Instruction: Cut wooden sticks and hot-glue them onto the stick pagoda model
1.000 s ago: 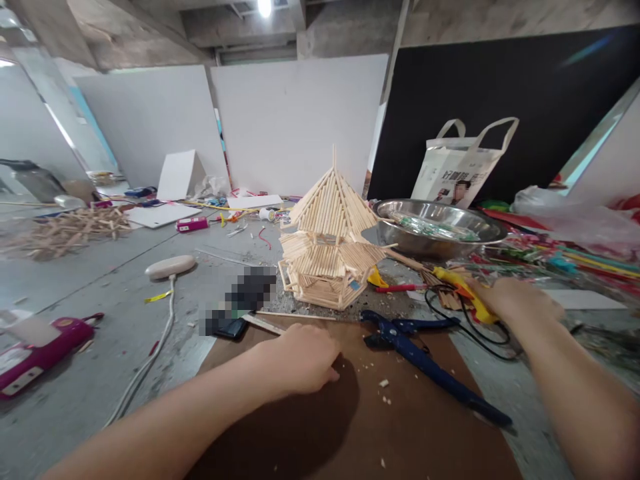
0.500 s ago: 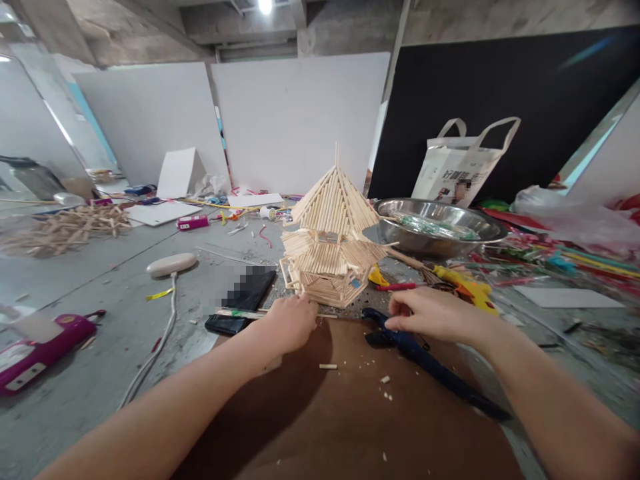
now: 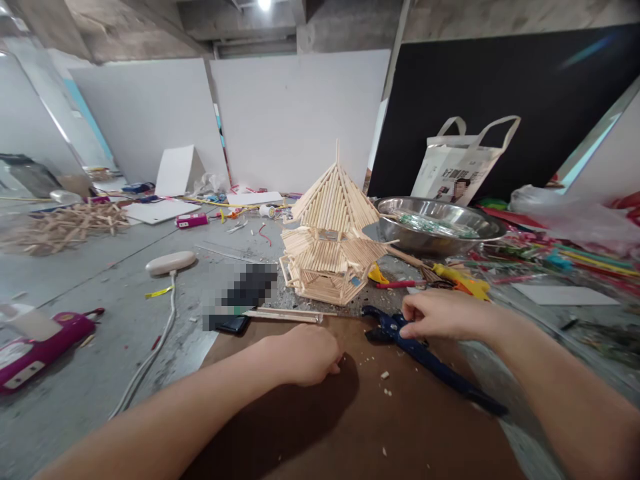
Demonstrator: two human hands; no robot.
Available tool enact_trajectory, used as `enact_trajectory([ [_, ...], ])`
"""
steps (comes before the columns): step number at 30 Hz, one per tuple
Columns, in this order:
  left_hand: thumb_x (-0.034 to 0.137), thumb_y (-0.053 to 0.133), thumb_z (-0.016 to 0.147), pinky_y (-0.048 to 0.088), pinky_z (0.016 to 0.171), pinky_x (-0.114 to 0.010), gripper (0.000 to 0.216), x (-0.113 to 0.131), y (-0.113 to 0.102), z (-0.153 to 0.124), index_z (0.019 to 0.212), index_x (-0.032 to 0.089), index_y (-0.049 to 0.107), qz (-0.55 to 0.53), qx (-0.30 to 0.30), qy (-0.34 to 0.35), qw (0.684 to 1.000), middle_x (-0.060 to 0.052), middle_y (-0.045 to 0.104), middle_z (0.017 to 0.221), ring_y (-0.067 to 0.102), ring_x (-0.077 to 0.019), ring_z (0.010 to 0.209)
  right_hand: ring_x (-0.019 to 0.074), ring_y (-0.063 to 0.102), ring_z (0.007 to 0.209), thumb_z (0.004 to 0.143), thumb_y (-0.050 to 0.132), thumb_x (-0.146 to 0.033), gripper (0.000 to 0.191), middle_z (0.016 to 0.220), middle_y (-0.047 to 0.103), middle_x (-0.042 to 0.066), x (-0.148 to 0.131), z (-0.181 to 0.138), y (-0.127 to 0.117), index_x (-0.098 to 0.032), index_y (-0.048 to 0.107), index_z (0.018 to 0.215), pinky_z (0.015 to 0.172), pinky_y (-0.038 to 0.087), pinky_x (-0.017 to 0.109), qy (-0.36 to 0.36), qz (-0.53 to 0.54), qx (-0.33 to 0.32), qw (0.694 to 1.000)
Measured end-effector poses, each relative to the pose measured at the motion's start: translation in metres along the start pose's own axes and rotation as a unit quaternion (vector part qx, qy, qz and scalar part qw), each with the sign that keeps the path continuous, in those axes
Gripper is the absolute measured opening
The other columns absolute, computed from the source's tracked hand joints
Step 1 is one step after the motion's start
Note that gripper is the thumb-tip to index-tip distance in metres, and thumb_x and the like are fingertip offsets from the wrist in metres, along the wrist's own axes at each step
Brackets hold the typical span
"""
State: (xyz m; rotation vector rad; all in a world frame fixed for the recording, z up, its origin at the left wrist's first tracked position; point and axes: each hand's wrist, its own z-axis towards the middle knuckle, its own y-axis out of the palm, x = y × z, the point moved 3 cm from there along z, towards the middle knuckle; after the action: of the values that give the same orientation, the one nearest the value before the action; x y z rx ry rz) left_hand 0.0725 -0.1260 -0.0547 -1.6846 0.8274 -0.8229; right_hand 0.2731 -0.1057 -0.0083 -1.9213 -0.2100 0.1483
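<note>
"How far along does the work look?"

"Well along, by the looks of it. The stick model (image 3: 320, 257) stands upright at the centre of the frame, just beyond the brown board (image 3: 400, 433). Its pointed upper roof, lower ring of eaves and base all appear to be up."

"And what is left?"

"That is hard to judge; the far side is hidden. Loose sticks (image 3: 283, 315) lie just in front of it, and pale scraps (image 3: 385, 375) dot the board near the middle, so trimming seems part of the work."

"How are the hands posed?"

"The left forearm reaches in from the lower left. The left hand (image 3: 307, 353) is knuckles-up over the board, fingers curled under; whether its grip closes on anything cannot be told. The right arm enters from the lower right, its hand turned inward."

"Is the right one gripping the cutter?"

"The right hand (image 3: 445, 315) has bent fingers at the blue cutter (image 3: 440, 373), right of centre, thumb near the handles. Whether its grip is closed on them, one cannot tell."
</note>
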Motion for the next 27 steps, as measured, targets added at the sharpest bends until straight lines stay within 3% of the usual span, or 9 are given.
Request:
enact_trajectory([
  [7,0.019,0.041,0.075,0.044,0.059,-0.028,0.016,-0.001,0.004,0.002,0.086,0.014,0.052,0.041,0.062,-0.014,0.997,-0.009,0.062,0.080,0.059,-0.0201,0.071,0.0230,0.057,0.070,0.061,0.046,-0.030,0.017,0.075,0.063,0.007,-0.012,-0.014,0.025,-0.020,0.056,0.069,0.045,0.020,0.025,0.026,-0.096,-0.012,0.995],
  [12,0.006,0.039,0.067,0.045,0.063,-0.028,0.025,0.006,0.001,-0.005,0.089,0.012,0.050,0.043,0.038,-0.021,0.998,-0.010,0.059,0.085,0.058,-0.0197,0.075,0.0189,0.053,0.060,0.059,0.043,-0.025,0.010,0.067,0.059,0.004,-0.006,-0.013,0.033,-0.021,0.049,0.065,0.043,0.019,0.025,0.031,-0.070,0.037,0.996],
  [17,0.004,0.037,0.064,0.044,0.067,-0.029,0.028,0.004,0.002,-0.006,0.088,0.011,0.050,0.036,0.040,-0.011,0.998,-0.011,0.058,0.089,0.056,-0.0206,0.080,0.0181,0.050,0.058,0.063,0.045,-0.035,0.014,0.066,0.057,0.001,0.011,-0.021,0.011,-0.022,0.047,0.066,0.046,0.026,0.025,0.055,0.002,0.107,0.993],
  [21,0.003,0.037,0.065,0.044,0.066,-0.029,0.028,0.000,0.002,-0.001,0.089,0.011,0.048,0.045,0.055,-0.036,0.997,-0.012,0.057,0.089,0.056,-0.0209,0.080,0.0174,0.050,0.058,0.067,0.046,-0.036,0.015,0.066,0.057,0.002,0.022,-0.038,-0.012,-0.021,0.050,0.069,0.051,0.032,0.028,0.029,0.081,0.147,0.985],
  [27,0.004,0.036,0.067,0.044,0.061,-0.028,0.027,-0.010,0.004,0.005,0.090,0.015,0.042,-0.043,0.081,-0.109,0.990,-0.007,0.058,0.082,0.058,-0.0196,0.075,0.0187,0.050,0.064,0.067,0.048,-0.036,0.019,0.070,0.056,0.004,0.030,-0.052,-0.022,-0.019,0.051,0.074,0.056,0.037,0.028,-0.005,0.252,0.261,0.932],
])
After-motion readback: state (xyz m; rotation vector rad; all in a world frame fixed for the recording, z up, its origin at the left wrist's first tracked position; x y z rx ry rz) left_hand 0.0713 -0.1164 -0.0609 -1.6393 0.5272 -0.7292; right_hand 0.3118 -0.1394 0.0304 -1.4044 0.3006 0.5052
